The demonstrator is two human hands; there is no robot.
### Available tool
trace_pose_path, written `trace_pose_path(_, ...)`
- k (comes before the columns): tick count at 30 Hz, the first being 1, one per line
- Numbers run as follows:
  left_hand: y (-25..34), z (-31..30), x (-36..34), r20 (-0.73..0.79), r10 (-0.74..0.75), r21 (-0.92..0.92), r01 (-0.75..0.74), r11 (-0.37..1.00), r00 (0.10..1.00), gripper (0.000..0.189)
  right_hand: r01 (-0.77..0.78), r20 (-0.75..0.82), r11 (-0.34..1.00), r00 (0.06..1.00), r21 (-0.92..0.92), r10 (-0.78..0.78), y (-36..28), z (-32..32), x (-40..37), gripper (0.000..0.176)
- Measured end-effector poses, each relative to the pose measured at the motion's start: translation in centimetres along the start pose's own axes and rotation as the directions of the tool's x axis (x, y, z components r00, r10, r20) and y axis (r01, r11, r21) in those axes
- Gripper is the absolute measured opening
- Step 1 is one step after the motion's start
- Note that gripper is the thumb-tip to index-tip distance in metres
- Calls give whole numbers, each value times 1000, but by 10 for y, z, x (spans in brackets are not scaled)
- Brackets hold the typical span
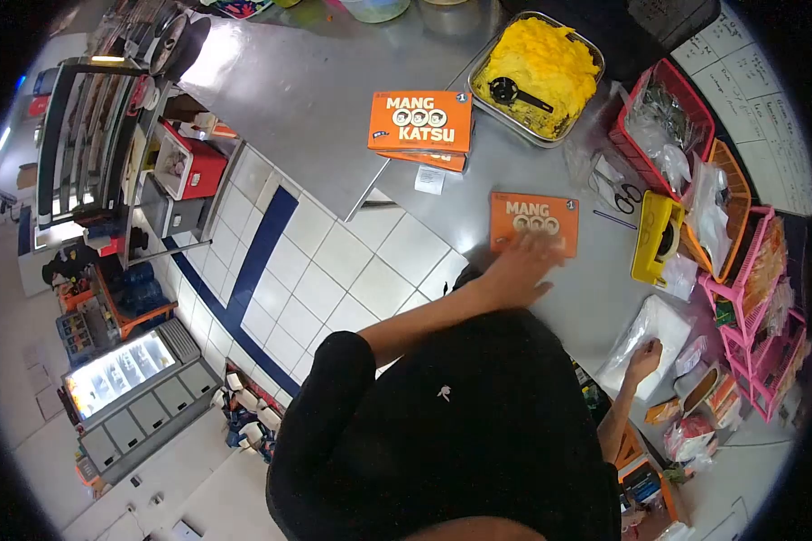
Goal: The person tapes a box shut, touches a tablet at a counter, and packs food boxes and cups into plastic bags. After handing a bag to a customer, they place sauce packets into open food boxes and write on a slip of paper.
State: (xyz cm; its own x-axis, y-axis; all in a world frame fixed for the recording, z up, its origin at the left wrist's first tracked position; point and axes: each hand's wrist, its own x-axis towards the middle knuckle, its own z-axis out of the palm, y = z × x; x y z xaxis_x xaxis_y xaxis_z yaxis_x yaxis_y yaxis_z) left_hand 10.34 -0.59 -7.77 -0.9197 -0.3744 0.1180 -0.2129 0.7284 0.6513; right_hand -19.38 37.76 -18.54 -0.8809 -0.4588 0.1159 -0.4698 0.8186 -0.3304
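My left hand (521,268) lies flat with fingers spread over the lower part of an orange box (505,209) printed "MANG". Its palm hides the rest of the lettering. My right hand (642,361) has curled fingers on a white stack of what look like paper sheets (654,325), partly inside clear plastic. Further up the metal table sits a pile of similar orange boxes (421,135) reading "MANG KATSU". A white paper slip (429,179) lies just below that pile.
A metal tray (539,137) of yellow food with a black scoop (519,93) stands at the back. Scissors (621,192) and a pen (614,220) lie right of the box. Red (661,70), orange (740,207) and pink baskets (735,298) line the right, beside a yellow tape dispenser (650,239).
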Motion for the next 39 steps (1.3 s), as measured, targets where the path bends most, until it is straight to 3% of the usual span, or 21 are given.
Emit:
trace_pose_path(2,13,11,-9,55,11,-139,-3,990,998,37,26,-135,986,990,-164,-49,-6,1,-6,18)
trace_pose_path(4,25,22,-8,273,-8,-365,111,924,962,25,-5,-150,991,989,-132,-15,-21,-9,-7,18)
trace_pose_path(7,36,52,-3,234,126,-415,-18,910,964,19,-81,-161,995,985,-63,70,-35,-16,-12,17)
trace_pose_path(9,41,64,0,268,145,-410,-23,912,953,20,98,-8,994,995,48,-97,-8,-3,-15,20)
trace_pose_path(11,42,75,6,292,159,-402,-30,915,943,20,94,17,992,995,81,-95,-4,-4,-12,23)
trace_pose_path(13,43,84,5,328,168,-401,-24,916,930,20,77,214,984,970,164,-111,3,-14,-6,25)
trace_pose_path(15,44,99,-1,295,139,-429,1,903,945,17,142,222,982,960,128,-168,21,-13,0,19)
trace_pose_path(19,50,112,-4,303,128,-492,40,870,944,13,140,123,990,982,36,-143,25,-12,9,12)
trace_pose_path(21,58,114,3,341,162,-497,31,867,926,16,112,-87,977,988,-183,-129,15,-18,0,18)
trace_pose_path(22,63,115,9,385,200,-500,21,866,901,20,-13,-92,978,996,-207,-6,6,-28,-4,26)
trace_pose_path(25,96,126,38,359,301,-660,12,752,884,23,128,-271,978,947,-167,-170,-7,-69,-5,23)
trace_pose_path(26,112,142,48,274,334,-707,-47,706,902,30,-62,-154,967,988,-248,24,-25,-84,-2,23)
trace_pose_path(27,132,162,58,186,364,-747,-109,656,913,36,-71,-158,966,987,-247,32,-28,-91,-2,23)
trace_pose_path(29,166,204,79,123,429,-761,-193,620,895,51,-39,-71,979,997,-198,26,-30,-97,6,25)
trace_pose_path(30,178,226,92,121,427,-752,-198,629,896,51,10,-186,985,982,-175,-43,-56,-99,8,24)
trace_pose_path(31,188,249,102,212,345,-739,-81,669,914,56,17,-184,987,982,-160,-46,-58,-105,7,24)
trace_pose_path(33,189,293,111,308,248,-695,40,718,918,61,27,-438,996,897,-87,-63,-57,-114,4,24)
trace_pose_path(35,177,347,103,232,233,-303,-157,940,944,65,8,-655,987,749,160,100,-102,-156,-2,29)
trace_pose_path(36,174,372,102,207,246,-258,-190,947,947,71,7,-652,986,751,164,103,-95,-169,-7,29)
trace_pose_path(37,160,409,107,210,244,-253,-188,949,947,71,-5,-667,955,715,295,210,-85,-181,-16,32)
trace_pose_path(39,124,466,128,3,444,-615,-348,708,896,61,-9,-666,902,671,432,325,-95,-189,-26,35)
